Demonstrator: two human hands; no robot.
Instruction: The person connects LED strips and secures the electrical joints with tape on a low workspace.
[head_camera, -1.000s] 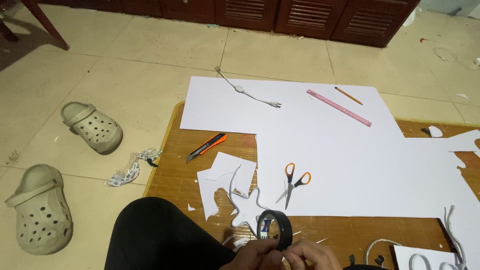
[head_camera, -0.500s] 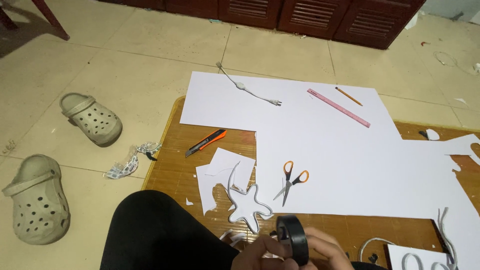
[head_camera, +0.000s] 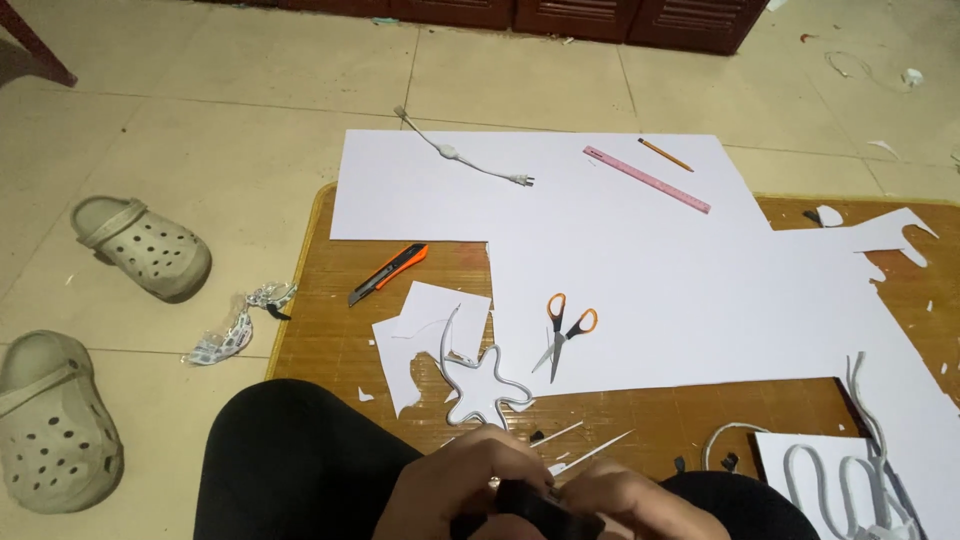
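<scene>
At the bottom edge of the head view, my left hand (head_camera: 455, 480) and my right hand (head_camera: 625, 500) close together around a black roll of tape (head_camera: 530, 505), mostly hidden between the fingers. Just beyond them on the wooden mat (head_camera: 330, 330) lies a white star-shaped loop of strip (head_camera: 487, 393) on paper scraps (head_camera: 425, 330). Orange-handled scissors (head_camera: 562, 330) rest on the large white sheet (head_camera: 650, 260). An orange utility knife (head_camera: 390, 272) lies left of the sheet.
A pink ruler (head_camera: 646, 179), a pencil (head_camera: 666, 154) and a white cable (head_camera: 460, 155) lie at the sheet's far end. Two beige clogs (head_camera: 145, 245) (head_camera: 50, 420) and a crumpled wrapper (head_camera: 235, 325) sit on the tiled floor at left. White strip coils (head_camera: 840, 475) lie bottom right.
My hands and the tape roll have dropped lower in view, with the roll now mostly covered by fingers. The view has tilted slightly toward the far end of the sheet.
</scene>
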